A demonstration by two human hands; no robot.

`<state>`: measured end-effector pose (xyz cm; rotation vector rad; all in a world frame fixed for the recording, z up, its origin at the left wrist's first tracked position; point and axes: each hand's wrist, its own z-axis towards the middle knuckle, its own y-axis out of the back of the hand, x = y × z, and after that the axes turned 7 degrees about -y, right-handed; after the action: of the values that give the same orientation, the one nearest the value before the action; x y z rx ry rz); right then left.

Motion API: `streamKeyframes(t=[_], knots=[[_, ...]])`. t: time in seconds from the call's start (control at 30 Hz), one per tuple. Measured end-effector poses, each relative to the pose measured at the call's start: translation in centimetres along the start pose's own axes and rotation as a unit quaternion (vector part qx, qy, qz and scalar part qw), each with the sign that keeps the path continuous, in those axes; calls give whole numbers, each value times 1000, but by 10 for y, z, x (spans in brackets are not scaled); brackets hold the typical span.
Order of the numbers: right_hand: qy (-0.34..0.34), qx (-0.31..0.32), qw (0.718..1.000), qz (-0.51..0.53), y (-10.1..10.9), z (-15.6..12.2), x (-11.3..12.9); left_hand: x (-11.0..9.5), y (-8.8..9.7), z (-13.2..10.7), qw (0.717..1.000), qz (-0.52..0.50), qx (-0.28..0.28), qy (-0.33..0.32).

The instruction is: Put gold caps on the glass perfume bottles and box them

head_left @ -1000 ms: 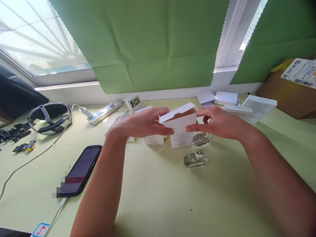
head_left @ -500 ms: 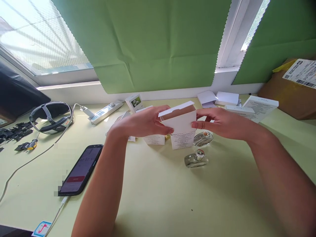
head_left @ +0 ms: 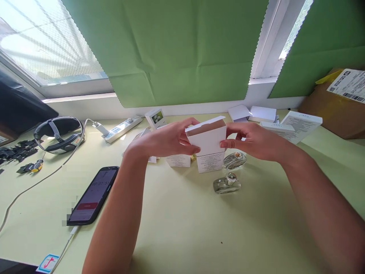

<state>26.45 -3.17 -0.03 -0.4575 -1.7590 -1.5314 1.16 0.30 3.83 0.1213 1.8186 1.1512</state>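
Between my hands stands a white carton point(head_left: 210, 141) with printed text low on its front; its top flap is raised and its brown inside shows. My left hand point(head_left: 173, 140) is closed on the carton's left side, thumb on the front. On the right side, my right hand point(head_left: 248, 139) grips it with the thumb at the front edge. One glass bottle point(head_left: 234, 160) lies just right of the carton, and another glass bottle point(head_left: 226, 184) with a shiny round cap lies nearer. Behind my left hand, another white box point(head_left: 179, 161) is partly hidden.
To the left are a phone point(head_left: 92, 196) on a cable, a head strap point(head_left: 58, 135), a power strip point(head_left: 122, 129) and a screwdriver point(head_left: 37, 166). White boxes point(head_left: 300, 123) lie at the back right, beside a brown cardboard box point(head_left: 327, 108). A small picture box point(head_left: 156, 118) stands by the wall.
Almost nothing differs. Both hands and the top of the carton have shifted very slightly, with the grip on it unchanged.
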Motion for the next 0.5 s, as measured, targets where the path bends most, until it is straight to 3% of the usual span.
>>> streamKeyframes(t=[0.33,0.5], knots=[[-15,14,999,-32,2,-4,-3,1,0,1,1000,30,7,-5],[-10,31,999,26,3,-6,-2,0,0,0,999,28,9,-26]])
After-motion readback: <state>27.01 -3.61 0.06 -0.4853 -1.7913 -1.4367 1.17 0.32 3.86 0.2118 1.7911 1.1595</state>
